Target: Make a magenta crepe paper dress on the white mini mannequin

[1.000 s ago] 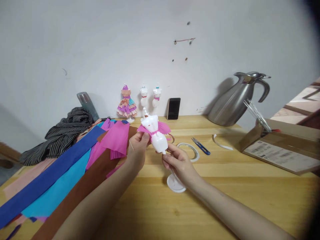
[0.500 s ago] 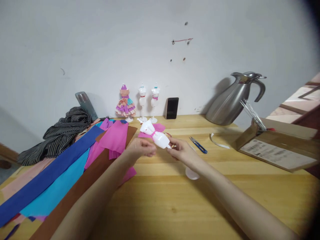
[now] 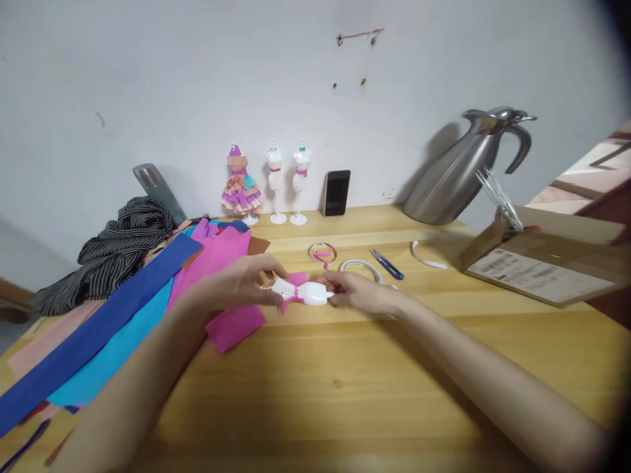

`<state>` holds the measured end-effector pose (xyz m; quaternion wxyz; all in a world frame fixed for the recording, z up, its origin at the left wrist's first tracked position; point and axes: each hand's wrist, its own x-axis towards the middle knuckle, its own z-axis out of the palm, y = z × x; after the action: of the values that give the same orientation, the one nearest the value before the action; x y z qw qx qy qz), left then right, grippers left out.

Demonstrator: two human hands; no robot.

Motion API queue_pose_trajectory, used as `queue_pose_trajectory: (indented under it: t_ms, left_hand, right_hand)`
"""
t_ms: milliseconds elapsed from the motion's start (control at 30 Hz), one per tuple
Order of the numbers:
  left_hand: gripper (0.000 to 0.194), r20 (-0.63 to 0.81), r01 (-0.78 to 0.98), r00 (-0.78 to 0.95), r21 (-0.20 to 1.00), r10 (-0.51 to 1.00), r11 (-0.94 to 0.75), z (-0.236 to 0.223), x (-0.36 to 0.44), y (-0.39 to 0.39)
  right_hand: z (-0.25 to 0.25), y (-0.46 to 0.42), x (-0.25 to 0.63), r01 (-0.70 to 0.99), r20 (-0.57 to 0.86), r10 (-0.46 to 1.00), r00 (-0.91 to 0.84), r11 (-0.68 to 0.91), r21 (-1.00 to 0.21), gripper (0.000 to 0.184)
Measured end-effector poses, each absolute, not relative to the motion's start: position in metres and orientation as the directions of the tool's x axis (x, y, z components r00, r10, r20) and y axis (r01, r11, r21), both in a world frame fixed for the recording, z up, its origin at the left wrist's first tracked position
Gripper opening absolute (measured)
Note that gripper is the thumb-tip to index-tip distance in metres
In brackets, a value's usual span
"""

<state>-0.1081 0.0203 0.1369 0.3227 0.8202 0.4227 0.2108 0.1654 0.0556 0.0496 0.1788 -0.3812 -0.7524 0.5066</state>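
A small white doll mannequin [image 3: 313, 293] lies level between my hands, a pink band around its waist and a piece of pink paper beside it. My left hand [image 3: 246, 282] closes on its upper end, thumb below and fingers above. With pinched fingers my right hand [image 3: 355, 291] grips the thin stem at the lower end. Just beyond my hands rest a tape roll [image 3: 362, 264], a smaller ring with a pink strip [image 3: 322, 253] and blue-handled thread snips [image 3: 387, 264]. A magenta paper piece [image 3: 235, 327] lies under my left wrist.
Paper strips in blue [image 3: 98, 328], turquoise and brown, plus a striped cloth [image 3: 123, 240], cover the left side. At the back stand a dressed mannequin [image 3: 241, 190], two white mannequins [image 3: 299, 177] and a phone [image 3: 337, 193]. A steel jug [image 3: 456, 171] and cardboard box [image 3: 532, 263] stand right.
The mannequin has come down closer to me and turned from a slant to level. My left hand, apart from it before, now grips its upper end.
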Motion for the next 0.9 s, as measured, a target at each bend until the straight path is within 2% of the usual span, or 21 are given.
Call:
queue_pose_trajectory:
  t_ms: [33,100,167,267,400,600,767,900]
  left_hand:
    - [0.041,0.168,0.571,0.548,0.64,0.819,-0.514,0.126,-0.105,0.019]
    - [0.059,0.227,0.611,0.593,0.499,0.773,-0.615,0.099,-0.096,0.016]
    - [0.079,0.259,0.668,0.589,0.378,0.766,-0.641,0.071,-0.089,0.013]
    - [0.089,0.332,0.706,0.57,0.271,0.752,-0.655,0.04,-0.086,0.011]
    - [0.072,0.491,0.724,0.493,0.226,0.718,-0.652,0.022,-0.093,0.01]
    - [0.022,0.636,0.735,0.415,0.188,0.651,-0.652,0.018,-0.095,0.008]
    - [0.013,0.77,0.684,0.406,0.101,0.492,-0.722,0.019,-0.089,0.011]
    - [0.01,0.783,0.679,0.394,0.104,0.48,-0.727,0.019,-0.089,0.011]
  right_hand:
    - [0.047,0.055,0.167,0.409,-0.105,0.755,-0.648,0.228,-0.884,0.02]
    - [0.043,0.055,0.171,0.414,-0.073,0.76,-0.645,0.269,-0.87,0.025]
    - [0.038,0.055,0.174,0.41,-0.044,0.779,-0.626,0.281,-0.868,0.031]
    - [0.034,0.056,0.178,0.416,-0.027,0.809,-0.588,0.274,-0.867,0.038]
    - [0.036,0.053,0.182,0.366,-0.046,0.813,-0.581,0.211,-0.907,0.042]
    - [0.039,0.045,0.18,0.369,-0.01,0.842,-0.539,0.226,-0.901,0.041]
    - [0.04,0.041,0.177,0.437,-0.052,0.816,-0.576,0.253,-0.863,0.046]
    - [0.046,0.038,0.176,0.516,-0.049,0.815,-0.578,0.318,-0.795,0.049]
